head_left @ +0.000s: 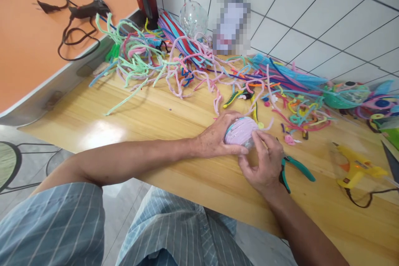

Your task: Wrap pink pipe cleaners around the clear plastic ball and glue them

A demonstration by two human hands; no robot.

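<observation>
My left hand [215,135] is wrapped round a ball [241,131] covered in rows of lilac pipe cleaner. A bit of blue shows along its upper left edge, and part of its lower side looks clear. Against the ball's right side press the closed fingertips of my right hand [263,156], with the thumb below. A loose lilac pipe cleaner end [268,124] sticks out just above those fingers; whether they pinch a strand too is hidden. Teal-handled pliers [299,168] lie beside my right hand. Yellow-and-black pliers [233,97] lie behind the ball, partly covered.
Tangled green and pink pipe cleaners [140,60] spread along the back, beside straight bundles [286,72]. A yellow glue gun [355,166] lies at right. A clear ball [193,18] stands by the tiled wall. A black glue gun [90,8] with its cord rests on the orange surface.
</observation>
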